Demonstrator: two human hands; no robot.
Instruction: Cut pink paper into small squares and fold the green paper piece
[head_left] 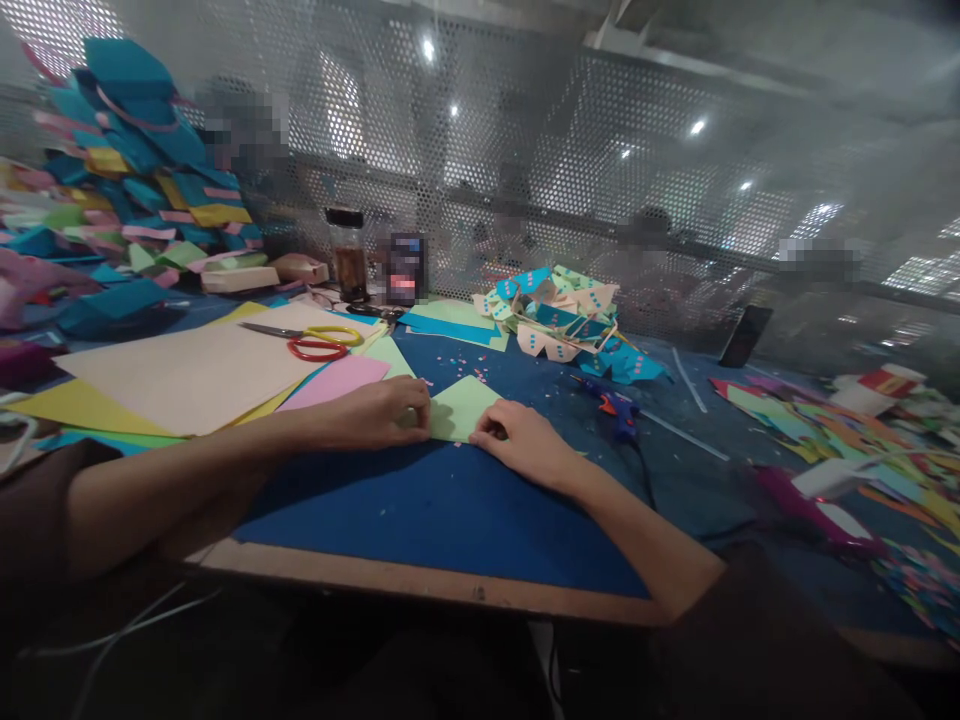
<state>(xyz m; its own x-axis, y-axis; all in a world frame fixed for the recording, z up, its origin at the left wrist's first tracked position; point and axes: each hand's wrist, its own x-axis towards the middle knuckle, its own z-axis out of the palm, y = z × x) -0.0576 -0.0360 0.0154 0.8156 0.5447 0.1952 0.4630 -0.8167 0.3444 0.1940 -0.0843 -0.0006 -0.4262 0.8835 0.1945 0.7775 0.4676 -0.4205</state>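
A light green sheet of paper (pixel 466 405), with a triangular outline pointing away from me, lies on the blue table top. My left hand (pixel 394 412) pinches its left corner, fingers curled and thumb low. At the opposite corner my right hand (pixel 517 438) is closed too, its fingertips pressing the paper's near edge. Beside my left forearm are a pink sheet (pixel 337 382) and a large pale peach sheet (pixel 187 370). Scissors (pixel 319 342) with red and yellow handles rest on these sheets. Small paper bits (pixel 461 368) are scattered just beyond the green paper.
Dotted folded paper pieces (pixel 559 315) are heaped at the back. A blue glue gun (pixel 616 412) and clear glue sticks (pixel 688 380) lie to the right, near a purple-and-white device (pixel 821 510). A jar (pixel 349 255) and phone (pixel 405 268) stand behind. Colourful paper models (pixel 142 170) tower at left.
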